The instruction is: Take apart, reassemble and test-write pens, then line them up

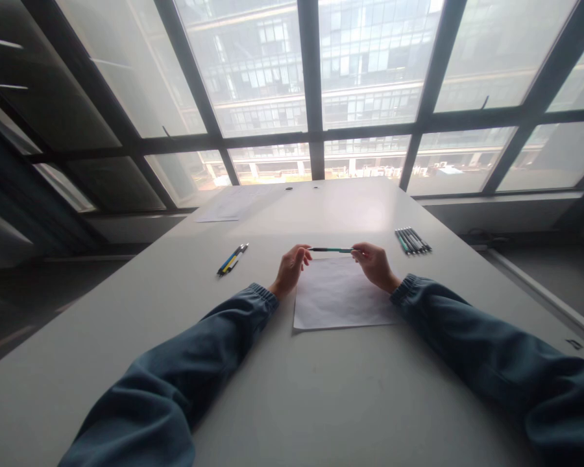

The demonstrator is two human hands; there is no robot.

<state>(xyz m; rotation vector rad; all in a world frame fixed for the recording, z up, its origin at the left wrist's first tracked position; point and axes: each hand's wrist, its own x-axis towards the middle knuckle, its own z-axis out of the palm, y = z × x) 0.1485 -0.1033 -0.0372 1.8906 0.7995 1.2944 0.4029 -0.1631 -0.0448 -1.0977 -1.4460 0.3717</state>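
A slim pen [331, 250], black toward the left and green toward the right, is held level between my two hands above the far edge of a white sheet of paper [343, 298]. My left hand [292, 267] pinches its left end with the fingertips. At the opposite end, my right hand [374, 263] grips it between thumb and fingers. The paper lies on the table between my forearms, its near left corner slightly raised.
Left of my hands lie a few pens [232, 259] in blue, yellow and white. A row of several dark and green pens [413, 240] is to the right. More paper [228, 204] rests at the far left of the white table [292, 402]. Windows [267, 71] stand beyond.
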